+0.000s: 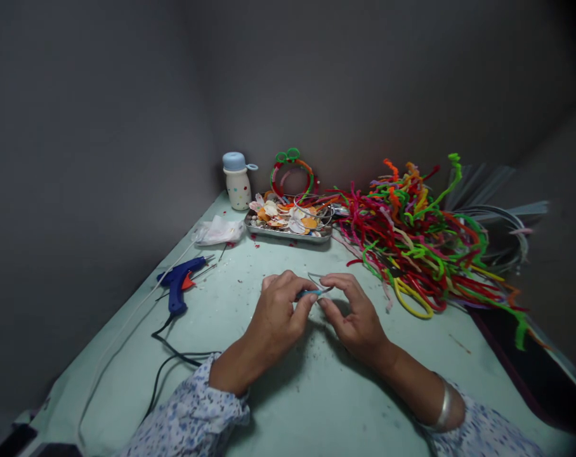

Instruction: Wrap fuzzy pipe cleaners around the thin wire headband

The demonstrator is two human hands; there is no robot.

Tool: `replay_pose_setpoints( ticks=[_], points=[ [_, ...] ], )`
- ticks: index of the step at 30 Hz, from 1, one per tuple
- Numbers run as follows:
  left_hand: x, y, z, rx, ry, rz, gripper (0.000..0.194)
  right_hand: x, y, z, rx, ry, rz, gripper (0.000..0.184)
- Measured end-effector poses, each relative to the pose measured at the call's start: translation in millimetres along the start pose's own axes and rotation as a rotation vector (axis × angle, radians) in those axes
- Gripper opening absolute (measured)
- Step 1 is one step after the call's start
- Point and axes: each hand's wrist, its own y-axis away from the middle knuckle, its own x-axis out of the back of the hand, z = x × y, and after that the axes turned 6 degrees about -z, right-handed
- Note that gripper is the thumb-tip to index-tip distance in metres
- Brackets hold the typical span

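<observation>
My left hand (282, 306) is closed, thumb against fingers, on a thin grey band with a blue stretch (320, 292). From the other side, my right hand (357, 317) pinches the same band between thumb and fingertips. A slim grey part of it curves up behind the fingertips; its exact kind is unclear, and my fingers cover much of it. Both hands are just above the table (311, 393), close together. Beyond them stands a metal tray (290, 235) of white and orange petal-like pieces (297, 221).
At left lies a blue glue gun (176, 289) with its dark cord (167, 346); a white cable runs nearby. Behind are a plastic bag (219, 230), a bottle (238, 184) and a colourful hoop (311, 174). Pipe cleaners (402, 235) heap at right, beside grey hoops (523, 244).
</observation>
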Motion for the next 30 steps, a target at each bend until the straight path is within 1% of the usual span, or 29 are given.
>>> replay_pose_setpoints(
  ticks=[5,15,22,27,30],
  points=[
    [1.0,0.0,1.3,0.017,0.010,-0.020,0.015,-1.8,-0.2,2.2,0.054,0.016,0.054,0.025],
    [0.0,-0.2,0.1,0.012,-0.048,-0.033,0.018,-1.0,1.1,3.5,0.058,0.025,0.054,0.026],
    [-2.7,1.7,2.5,0.023,0.078,-0.036,0.012,-1.8,1.0,2.3,0.075,0.076,0.068,0.027],
    [-4.6,5.1,3.6,0.138,0.165,-0.015,0.015,-2.0,2.1,3.7,0.084,0.091,0.083,0.029],
    [-4.0,4.5,4.5,0.104,0.170,-0.029,0.009,-1.5,2.6,3.9,0.085,0.111,0.098,0.028]
  ],
)
